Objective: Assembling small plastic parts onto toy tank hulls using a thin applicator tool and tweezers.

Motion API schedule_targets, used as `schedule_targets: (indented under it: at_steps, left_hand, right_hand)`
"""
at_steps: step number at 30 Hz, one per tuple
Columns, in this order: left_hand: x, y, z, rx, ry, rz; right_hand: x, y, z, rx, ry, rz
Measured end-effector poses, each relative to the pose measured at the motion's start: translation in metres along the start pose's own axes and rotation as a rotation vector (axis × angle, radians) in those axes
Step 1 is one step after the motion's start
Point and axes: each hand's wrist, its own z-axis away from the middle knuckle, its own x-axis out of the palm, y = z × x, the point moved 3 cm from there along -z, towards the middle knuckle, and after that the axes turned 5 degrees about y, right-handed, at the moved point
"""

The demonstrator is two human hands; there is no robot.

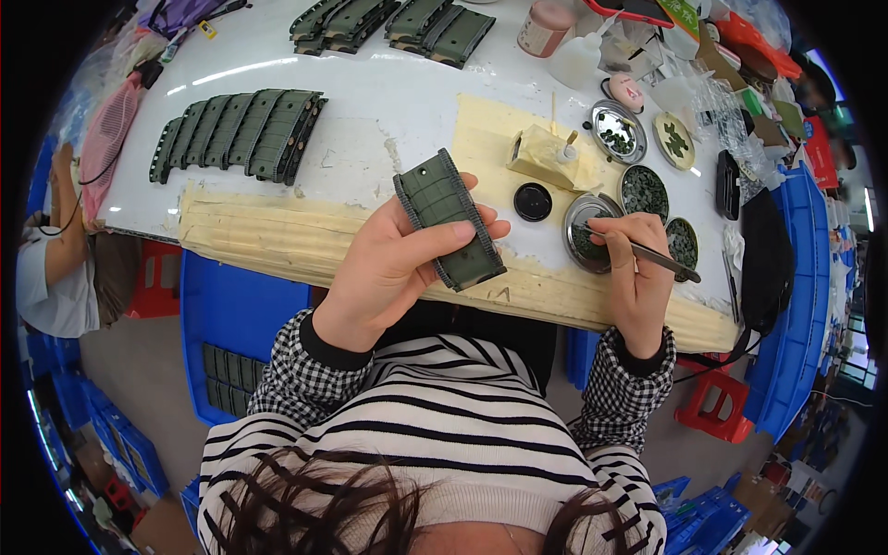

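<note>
My left hand (365, 268) grips a dark green, slightly curved plastic panel (435, 205) with ribbed long edges, raised above the table's front edge, thumb across its face. In my right hand (636, 282) is a pair of metal tweezers (668, 262), its tips reaching into a round metal dish (569, 229) of small dark green parts. More round tins of green bits stand beside it, one behind (645, 192) and one to the right (683, 242). A small black round lid (533, 202) lies to the dish's left, near a tape-wrapped block (546, 157) with a small bottle in it.
Similar green panels stand in a row (240, 137) at left, with more stacks (344, 23) at the back. Padding (268, 231) lines the table's front edge. Bottles, a pink jar (546, 28) and bags crowd the back right. Another person (60, 277) sits at far left. Blue bin (240, 287) below.
</note>
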Motion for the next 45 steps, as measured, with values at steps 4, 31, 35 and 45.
schedule_targets:
  at_steps: [4,31,35,45]
  left_hand:
    - [0.003,0.001,0.001,0.08,-0.027,-0.043]
    - [0.025,-0.021,0.0,-0.23,-0.265,0.121]
    - [0.019,-0.023,-0.003,-0.168,-0.237,0.06]
    - [0.019,-0.028,-0.001,-0.01,-0.276,-0.004]
  right_hand:
    - [0.003,0.001,0.0,0.007,-0.007,-0.002]
    - [0.021,-0.064,-0.009,-0.335,-0.08,-0.159]
    - [0.024,-0.076,-0.005,-0.465,-0.057,-0.018]
    - [0.02,-0.062,0.0,-0.112,-0.115,-0.504]
